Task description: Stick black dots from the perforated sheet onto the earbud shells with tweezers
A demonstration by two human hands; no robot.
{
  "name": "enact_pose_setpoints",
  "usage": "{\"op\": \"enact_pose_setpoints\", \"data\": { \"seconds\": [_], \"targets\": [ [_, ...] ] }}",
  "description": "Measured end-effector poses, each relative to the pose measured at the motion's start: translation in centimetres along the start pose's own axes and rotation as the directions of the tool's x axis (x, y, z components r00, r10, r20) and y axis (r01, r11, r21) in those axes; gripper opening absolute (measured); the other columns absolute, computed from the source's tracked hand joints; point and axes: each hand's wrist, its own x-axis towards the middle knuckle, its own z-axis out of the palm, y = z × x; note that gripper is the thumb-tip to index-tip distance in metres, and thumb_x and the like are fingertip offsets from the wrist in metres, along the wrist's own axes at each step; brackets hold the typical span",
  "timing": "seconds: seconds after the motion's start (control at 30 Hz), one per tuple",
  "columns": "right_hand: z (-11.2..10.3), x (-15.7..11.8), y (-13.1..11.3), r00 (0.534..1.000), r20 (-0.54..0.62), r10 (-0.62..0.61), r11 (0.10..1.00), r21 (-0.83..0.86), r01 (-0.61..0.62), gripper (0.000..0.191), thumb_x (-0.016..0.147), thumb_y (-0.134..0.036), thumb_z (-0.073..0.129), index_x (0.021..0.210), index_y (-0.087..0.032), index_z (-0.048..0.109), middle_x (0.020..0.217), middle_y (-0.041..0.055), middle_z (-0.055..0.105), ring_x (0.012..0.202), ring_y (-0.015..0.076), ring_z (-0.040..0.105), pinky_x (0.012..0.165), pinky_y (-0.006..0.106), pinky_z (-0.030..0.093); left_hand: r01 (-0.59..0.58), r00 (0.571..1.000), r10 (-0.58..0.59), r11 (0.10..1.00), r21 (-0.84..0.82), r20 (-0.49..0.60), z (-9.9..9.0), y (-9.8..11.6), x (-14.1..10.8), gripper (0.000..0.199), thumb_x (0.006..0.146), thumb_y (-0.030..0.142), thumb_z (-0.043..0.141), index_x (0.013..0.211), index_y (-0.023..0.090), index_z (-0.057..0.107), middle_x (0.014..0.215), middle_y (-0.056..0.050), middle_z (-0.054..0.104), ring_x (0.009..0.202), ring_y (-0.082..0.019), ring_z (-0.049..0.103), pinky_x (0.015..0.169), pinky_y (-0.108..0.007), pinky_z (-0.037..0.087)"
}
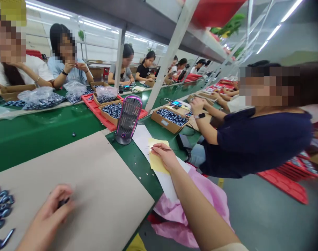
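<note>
My left hand [47, 218], slightly smeared by motion, is above the grey-brown board [101, 205]. Its fingers are closed around a small dark piece [63, 202], mostly hidden, which looks like an earbud part. Glossy dark-blue earbud parts [0, 209] lie in a pile at the board's left edge, beyond that hand. In my right hand [165, 157] is a pair of thin tweezers [169, 149], pinched between the fingers with the tips pointing left. Beneath them a yellow sheet [157, 164] rests on a strip of white paper [143, 139].
A small desk fan [128, 116] stands past the board's far corner. Cardboard boxes of blue parts [171, 118] and a red tray [103, 118] sit farther back on the green bench [77, 122]. A co-worker in navy [255, 139] sits to the right. Pink cloth [208, 195] hangs below my right arm.
</note>
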Motion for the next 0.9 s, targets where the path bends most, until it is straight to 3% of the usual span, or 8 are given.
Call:
{"op": "enact_pose_setpoints", "data": {
  "seconds": [0.03, 0.1, 0.2, 0.3, 0.37, 0.47, 0.67, 0.9],
  "targets": [
    [0.1, -0.2, 0.1, 1.0, -0.007, -0.022, 1.0, -0.011, 0.022, 0.015, 0.093, -0.027, 0.063, 0.098, -0.014, 0.064, 0.094, 0.0025, 0.066, 0.081, 0.0144, 0.065, 0.074, 0.032, 0.057, -0.124, 0.992, 0.12, 0.98, 0.157, 0.035, 1.7, 1.4, 0.9, 0.025, 0.073, 0.042, 0.066, 0.092, 0.025, 0.063, 0.071, 0.002, 0.058, 0.063, -0.017, 0.055, 0.056, -0.025, 0.046],
    [0.3, -0.5, 0.3, 0.998, -0.019, -0.064, 0.997, -0.038, 0.063, 0.013, 0.092, -0.027, 0.064, 0.093, -0.013, 0.064, 0.089, 0.001, 0.066, 0.077, 0.0134, 0.064, 0.072, 0.031, 0.056, -0.32, 0.934, 0.209, 0.848, 0.423, 0.288, 5.8, 4.2, 3.1, 0.027, 0.085, 0.038, 0.051, 0.103, 0.024, 0.067, 0.066, 0.001, 0.06, 0.061, -0.019, 0.057, 0.06, -0.028, 0.046],
    [0.5, -1.0, 0.4, 0.993, -0.018, -0.115, 0.991, -0.068, 0.113, 0.013, 0.09, -0.027, 0.066, 0.087, -0.014, 0.064, 0.081, -0.001, 0.065, 0.072, 0.0123, 0.062, 0.07, 0.029, 0.054, -0.598, 0.796, 0.275, 0.498, 0.628, 0.539, 12.5, 7.4, 6.5, 0.038, 0.091, 0.02, 0.041, 0.117, 0.026, 0.067, 0.105, -0.004, 0.074, 0.095, -0.022, 0.068, 0.085, -0.031, 0.049],
    [0.6, -1.3, 0.2, 0.988, -0.006, -0.152, 0.986, -0.075, 0.151, 0.014, 0.088, -0.026, 0.068, 0.084, -0.014, 0.063, 0.077, -0.0021, 0.064, 0.07, 0.0122, 0.061, 0.069, 0.029, 0.052, -0.648, 0.76, 0.26, 0.379, 0.661, 0.596, 18.0, 8.9, 9.6, 0.041, 0.09, 0.018, 0.045, 0.125, 0.026, 0.064, 0.107, -0.008, 0.075, 0.098, -0.027, 0.069, 0.082, -0.035, 0.05],
    [0.7, -1.4, 0.1, 0.986, 0.0, -0.169, 0.983, -0.067, 0.168, 0.014, 0.085, -0.025, 0.07, 0.082, -0.015, 0.062, 0.076, -0.0023, 0.064, 0.07, 0.0126, 0.061, 0.071, 0.03, 0.051, -0.655, 0.755, 0.259, 0.334, 0.678, 0.602, 20.3, 9.1, 11.3, 0.043, 0.09, 0.018, 0.045, 0.13, 0.024, 0.061, 0.103, -0.011, 0.075, 0.095, -0.029, 0.07, 0.077, -0.036, 0.051],
    [0.8, -1.5, 0.1, 0.984, -0.002, -0.181, 0.983, -0.045, 0.18, 0.014, 0.077, -0.026, 0.073, 0.078, -0.017, 0.062, 0.074, -0.0023, 0.064, 0.07, 0.0136, 0.06, 0.071, 0.03, 0.049, -0.657, 0.754, 0.26, 0.276, 0.702, 0.604, 21.7, 8.8, 12.7, 0.043, 0.093, 0.021, 0.041, 0.132, 0.022, 0.058, 0.098, -0.012, 0.075, 0.092, -0.03, 0.07, 0.073, -0.035, 0.05],
    [0.9, -1.8, 0.0, 0.985, -0.003, -0.172, 0.985, -0.027, 0.172, 0.014, 0.067, -0.031, 0.071, 0.072, -0.021, 0.062, 0.07, -0.0017, 0.066, 0.065, 0.0153, 0.058, 0.065, 0.03, 0.045, -0.672, 0.739, 0.263, 0.21, 0.711, 0.62, 21.9, 8.2, 12.9, 0.044, 0.095, 0.023, 0.035, 0.134, 0.022, 0.056, 0.095, -0.012, 0.075, 0.088, -0.03, 0.071, 0.069, -0.035, 0.048],
    [0.9, -1.9, 0.0, 0.985, -0.027, -0.168, 0.986, -0.024, 0.167, 0.012, 0.063, -0.029, 0.071, 0.069, -0.021, 0.065, 0.067, -0.0009, 0.066, 0.065, 0.0169, 0.058, 0.064, 0.031, 0.045, -0.693, 0.72, 0.247, 0.23, 0.683, 0.648, 22.3, 8.2, 13.1, 0.045, 0.092, 0.022, 0.04, 0.132, 0.023, 0.061, 0.096, -0.015, 0.075, 0.09, -0.033, 0.07, 0.071, -0.038, 0.047]
  ]
}}
